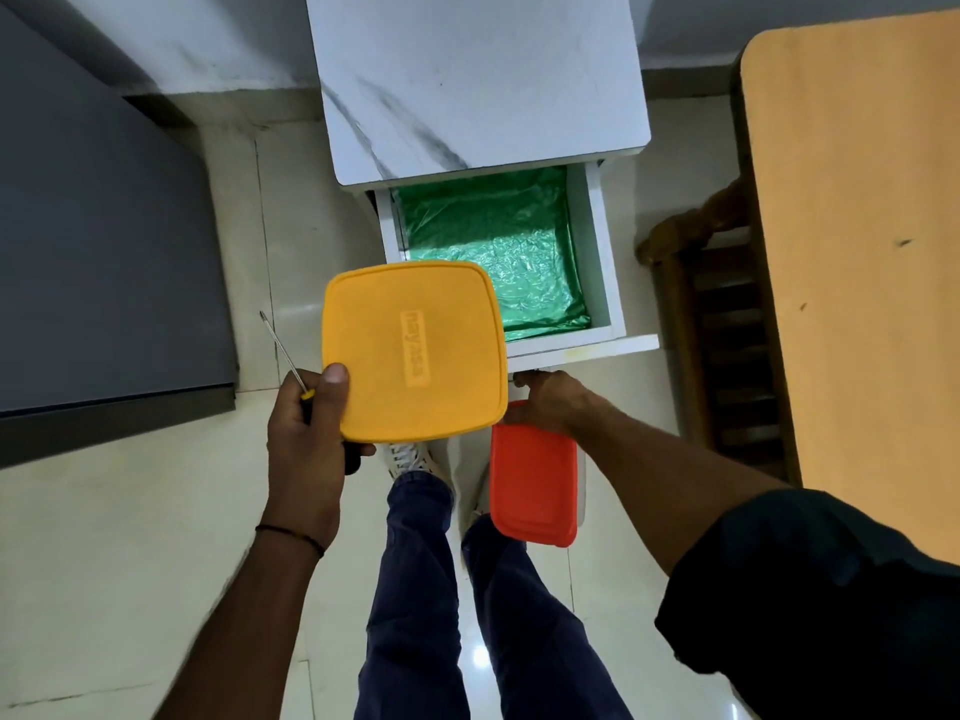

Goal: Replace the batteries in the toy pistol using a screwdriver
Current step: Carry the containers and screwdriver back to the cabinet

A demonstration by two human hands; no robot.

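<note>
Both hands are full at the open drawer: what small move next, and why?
Probably the right hand, holding the red-lidded box, pushes the drawer shut: it is at the drawer front, only green lining shows inside, and the left hand holds screwdriver and yellow-lidded box.

A single word can be read: "nayasa", embossed in lower-case letters on the yellow lid (415,350). It is set within a small rectangular panel at the middle of the lid, in the same yellow as the plastic around it, so that it is made out by relief alone. The word is seen turned sideways in the head view, its letters running from top to bottom. The lid is gripped at its near left corner by the left hand (306,433), the thumb being laid on the top, apart from the lettering
</note>
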